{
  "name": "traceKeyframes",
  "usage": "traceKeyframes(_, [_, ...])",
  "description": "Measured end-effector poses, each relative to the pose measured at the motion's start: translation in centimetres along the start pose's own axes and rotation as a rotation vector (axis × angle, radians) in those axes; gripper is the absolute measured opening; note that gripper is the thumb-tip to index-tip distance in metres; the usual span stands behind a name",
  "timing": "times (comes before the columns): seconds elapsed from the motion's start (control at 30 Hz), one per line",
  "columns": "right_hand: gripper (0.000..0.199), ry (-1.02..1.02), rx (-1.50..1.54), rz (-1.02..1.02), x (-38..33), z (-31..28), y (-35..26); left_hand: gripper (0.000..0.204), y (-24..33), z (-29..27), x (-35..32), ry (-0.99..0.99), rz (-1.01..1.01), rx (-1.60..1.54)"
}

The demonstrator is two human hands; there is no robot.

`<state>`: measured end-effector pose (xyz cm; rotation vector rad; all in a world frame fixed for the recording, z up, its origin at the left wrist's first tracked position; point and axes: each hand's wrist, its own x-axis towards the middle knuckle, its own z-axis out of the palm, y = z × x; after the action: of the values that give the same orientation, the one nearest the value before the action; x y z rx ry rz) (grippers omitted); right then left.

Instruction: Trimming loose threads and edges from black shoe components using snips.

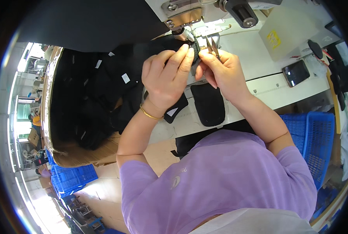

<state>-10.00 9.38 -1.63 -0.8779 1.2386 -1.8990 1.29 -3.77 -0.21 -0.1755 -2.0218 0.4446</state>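
Observation:
Both of my hands are up close to the needle area of a sewing machine [185, 17]. My left hand [164, 76] has its fingertips pinched together on the edge of a small black fabric piece [195, 54] beside the presser foot. A pair of thread snips [211, 46] is in my right hand [224, 72], its pointed blades facing up toward the machine and slightly apart. On the table edge below my hands lies a flat, rounded black fabric piece [208, 106]. Another black piece [177, 107] with a white label is partly covered by my left wrist.
At the left, a cardboard box [98, 156] holds a heap of black fabric pieces [88, 97] with white labels. A phone [296, 73] rests on the white machine table [240, 50] at the right. Blue plastic baskets [318, 144] stand right of my body, with blue crates [74, 179] at lower left.

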Motion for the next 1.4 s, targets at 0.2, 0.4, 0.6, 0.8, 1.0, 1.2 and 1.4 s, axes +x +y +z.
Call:
traceKeyframes(0.2, [0.033, 0.009, 0.035, 0.003, 0.1, 0.0, -0.1, 0.032, 1.3, -0.5, 1.3, -0.117, -0.033, 0.103])
traceKeyframes(0.4, [0.029, 0.014, 0.021, -0.004, 0.0, -0.1, 0.0, 0.032, 1.5, -0.2, 1.2, -0.149, -0.056, 0.115])
traceKeyframes(0.6, [0.028, 0.02, 0.046, 0.035, 0.1, 0.1, -0.1, 0.031, 3.7, -2.4, 2.2, -0.496, -0.193, 0.456])
traceKeyframes(0.8, [0.031, 0.007, -0.002, -0.007, 0.0, -0.1, 0.0, 0.018, 5.1, -3.8, 2.3, -0.422, -0.19, 0.351])
traceKeyframes(1.0, [0.035, 0.032, -0.014, 0.034, 0.1, -0.6, 0.1, 0.016, 5.7, -3.0, 2.2, -0.218, -0.09, 0.092])
traceKeyframes(1.2, [0.035, 0.019, 0.014, 0.012, 0.1, -0.6, 0.2, 0.028, 4.9, -1.9, 2.5, -0.231, -0.118, 0.037])
traceKeyframes(1.4, [0.033, 0.011, 0.034, 0.022, 0.0, -0.6, -0.3, 0.024, 3.7, -0.3, 2.8, -0.192, -0.121, 0.031])
